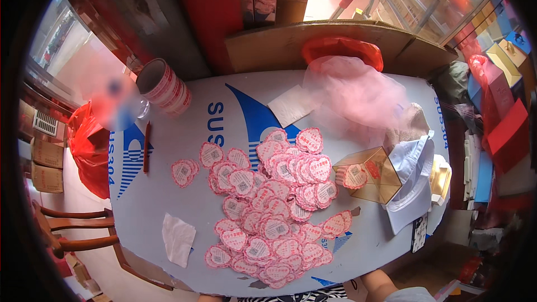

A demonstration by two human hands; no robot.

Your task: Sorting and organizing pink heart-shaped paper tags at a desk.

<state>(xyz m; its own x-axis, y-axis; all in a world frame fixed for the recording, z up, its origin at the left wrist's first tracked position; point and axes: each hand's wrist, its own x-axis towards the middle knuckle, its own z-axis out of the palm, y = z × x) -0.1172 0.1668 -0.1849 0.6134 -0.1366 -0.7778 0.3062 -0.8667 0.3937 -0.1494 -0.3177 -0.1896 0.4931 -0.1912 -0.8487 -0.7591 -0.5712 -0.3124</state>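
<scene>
A large pile of heart-shaped pink-and-white paper cards (pixel 274 201) spreads over the middle of the table (pixel 145 207), down to its near edge. My right forearm (pixel 377 284) shows at the lower edge, right of the pile, below a pale sleeve; its hand is hidden. Only a sliver of skin shows on my left side at the lower edge, and no fingers of that hand can be seen. To the right of the pile lies a see-through amber box (pixel 377 182), tipped on its side, with a few cards (pixel 354 177) at its open end.
Pink tulle (pixel 358 92) and a red bag (pixel 347 53) lie at the back. On the right are a pale blue cap (pixel 408 190) and a dark patterned phone (pixel 418 235). Tape rolls (pixel 165 86), a reddish-brown pen (pixel 147 148) and a tissue (pixel 178 239) lie left.
</scene>
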